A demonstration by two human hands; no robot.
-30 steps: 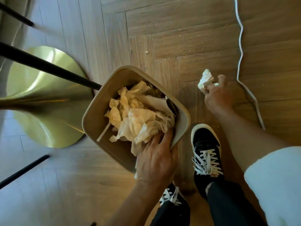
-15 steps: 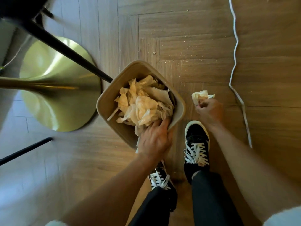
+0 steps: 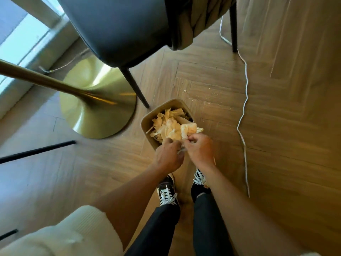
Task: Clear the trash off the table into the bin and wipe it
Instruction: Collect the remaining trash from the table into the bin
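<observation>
A beige bin (image 3: 147,120) stands on the wooden floor just ahead of my feet, heaped with crumpled paper trash (image 3: 168,126). My right hand (image 3: 200,149) holds a crumpled tissue (image 3: 190,129) over the bin's near right corner. My left hand (image 3: 168,156) has its fingers curled on the bin's near rim and the paper there. The two hands nearly touch. The table top is out of view.
A gold table base (image 3: 99,108) and its slanted pole (image 3: 46,82) stand left of the bin. A dark chair (image 3: 118,26) with a draped cloth (image 3: 191,17) is behind it. A white cable (image 3: 243,111) runs along the floor on the right. Crumbs (image 3: 212,100) lie behind the bin.
My right hand lifted the tissue off the floor and brought it left over the bin beside my left hand. My head has risen, so the chair came into view.
</observation>
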